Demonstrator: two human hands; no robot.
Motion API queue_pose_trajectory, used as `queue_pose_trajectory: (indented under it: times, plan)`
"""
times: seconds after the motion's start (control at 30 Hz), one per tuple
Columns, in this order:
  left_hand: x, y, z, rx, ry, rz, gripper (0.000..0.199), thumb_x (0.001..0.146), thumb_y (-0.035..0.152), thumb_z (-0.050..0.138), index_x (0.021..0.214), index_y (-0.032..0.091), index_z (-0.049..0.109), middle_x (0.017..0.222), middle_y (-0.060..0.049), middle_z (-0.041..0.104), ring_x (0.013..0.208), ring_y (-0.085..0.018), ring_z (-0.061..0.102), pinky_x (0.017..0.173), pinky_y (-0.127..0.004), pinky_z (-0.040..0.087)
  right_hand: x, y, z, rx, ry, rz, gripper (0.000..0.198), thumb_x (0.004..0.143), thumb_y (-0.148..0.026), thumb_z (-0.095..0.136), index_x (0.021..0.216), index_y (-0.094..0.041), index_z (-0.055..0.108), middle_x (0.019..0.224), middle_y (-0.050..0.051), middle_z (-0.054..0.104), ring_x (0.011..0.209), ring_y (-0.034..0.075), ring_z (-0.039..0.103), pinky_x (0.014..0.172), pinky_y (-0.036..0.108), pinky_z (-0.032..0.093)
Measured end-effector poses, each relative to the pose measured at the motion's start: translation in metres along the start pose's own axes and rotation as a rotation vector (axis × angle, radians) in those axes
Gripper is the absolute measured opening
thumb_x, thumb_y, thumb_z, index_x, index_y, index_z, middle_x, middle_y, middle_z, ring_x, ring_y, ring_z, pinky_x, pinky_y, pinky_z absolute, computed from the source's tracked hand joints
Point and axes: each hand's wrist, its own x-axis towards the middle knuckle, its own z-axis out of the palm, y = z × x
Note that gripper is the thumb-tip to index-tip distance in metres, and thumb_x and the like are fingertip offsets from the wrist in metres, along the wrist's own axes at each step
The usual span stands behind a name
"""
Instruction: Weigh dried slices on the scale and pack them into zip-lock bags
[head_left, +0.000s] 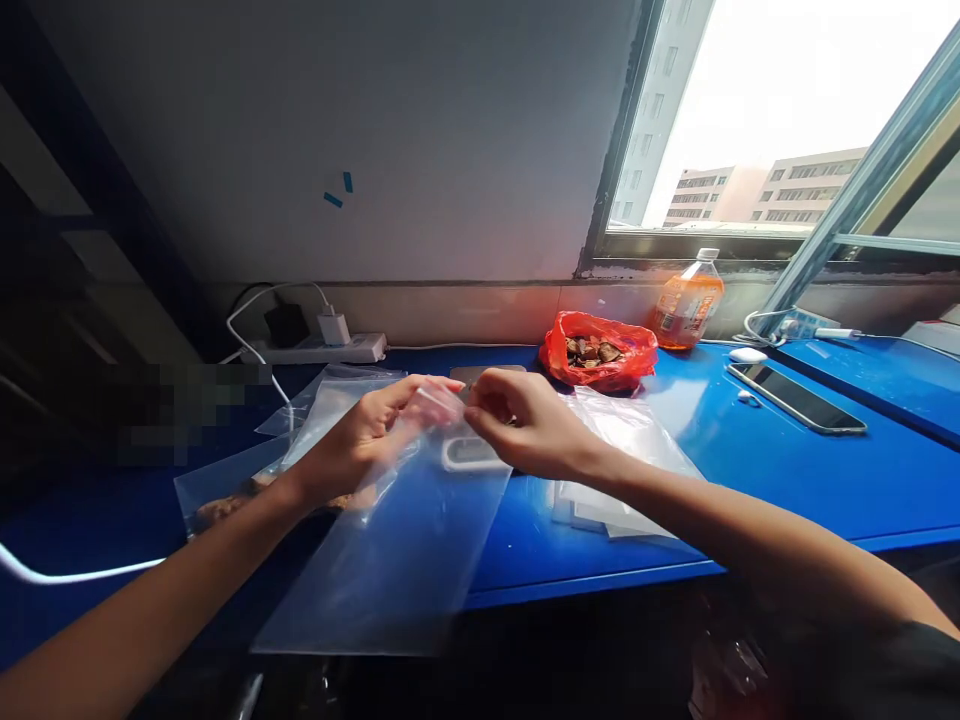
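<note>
A clear plastic bag point(405, 560) hangs in front of me, its lower end past the desk's front edge. My left hand point(390, 425) is closed on the bag near its top, fingers slightly blurred. Beside it, my right hand point(525, 420) pinches at the bag's upper edge; its fingertips are partly hidden. Through the film shows the white rounded edge of a flat device point(474, 455), mostly covered by my hands. Left of that lie filled clear bags with brown pieces point(225, 508), partly behind my left forearm. A stack of flat clear bags point(637, 440) lies beyond my right wrist.
On the blue desk point(757, 480), a red plastic bag point(600, 350) holds dark brown dried slices. An orange drink bottle point(688, 302) stands by the window. A phone point(799, 398) and earbuds case point(748, 355) lie right. A power strip point(322, 348) with cables sits back left.
</note>
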Motion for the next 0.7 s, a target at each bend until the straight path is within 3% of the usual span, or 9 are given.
queue_pose_trajectory:
  times: [0.1, 0.27, 0.43, 0.6, 0.7]
  plan:
    - [-0.001, 0.001, 0.003, -0.028, 0.004, -0.037, 0.021, 0.088, 0.036, 0.059, 0.093, 0.018, 0.067, 0.101, -0.005, 0.068, 0.094, -0.02, 0.064, 0.081, -0.028, 0.052, 0.002, 0.005, 0.018, 0.096, 0.053, 0.067, 0.013, 0.077, -0.019, 0.054, 0.066, -0.018, 0.049, 0.059, -0.004, 0.047, 0.055, 0.008, 0.039, 0.051, 0.023, 0.028]
    - [-0.001, 0.001, 0.008, -0.226, 0.004, -0.102, 0.034, 0.078, 0.035, 0.069, 0.107, 0.019, 0.062, 0.097, -0.004, 0.069, 0.077, -0.016, 0.064, 0.066, -0.024, 0.052, -0.004, 0.014, 0.027, 0.117, 0.067, 0.112, 0.011, 0.078, -0.02, 0.055, 0.068, -0.018, 0.052, 0.061, -0.004, 0.049, 0.056, 0.009, 0.039, 0.053, 0.023, 0.03]
    - [0.0, 0.002, 0.008, -0.159, 0.04, -0.149, 0.021, 0.071, 0.034, 0.074, 0.08, 0.017, 0.065, 0.074, 0.0, 0.065, 0.069, -0.015, 0.061, 0.063, -0.023, 0.05, -0.006, 0.014, 0.033, 0.117, 0.049, 0.077, 0.009, 0.078, -0.014, 0.054, 0.07, -0.018, 0.052, 0.062, -0.003, 0.049, 0.057, 0.009, 0.04, 0.053, 0.023, 0.03]
    - [-0.001, -0.001, -0.004, -0.03, -0.15, -0.031, 0.023, 0.086, 0.037, 0.058, 0.083, 0.016, 0.068, 0.082, -0.003, 0.069, 0.074, -0.015, 0.062, 0.068, -0.024, 0.049, -0.008, 0.011, 0.022, 0.182, -0.153, -0.042, 0.011, 0.078, -0.008, 0.054, 0.074, -0.018, 0.051, 0.072, -0.002, 0.052, 0.065, 0.01, 0.044, 0.06, 0.023, 0.036]
    - [0.0, -0.004, -0.009, 0.057, -0.252, -0.045, 0.029, 0.09, 0.039, 0.052, 0.086, 0.016, 0.069, 0.081, -0.003, 0.069, 0.074, -0.016, 0.062, 0.068, -0.024, 0.048, -0.009, 0.01, 0.01, 0.231, -0.28, -0.074, 0.012, 0.083, -0.015, 0.056, 0.075, -0.018, 0.048, 0.077, -0.001, 0.048, 0.07, 0.01, 0.044, 0.064, 0.024, 0.037]
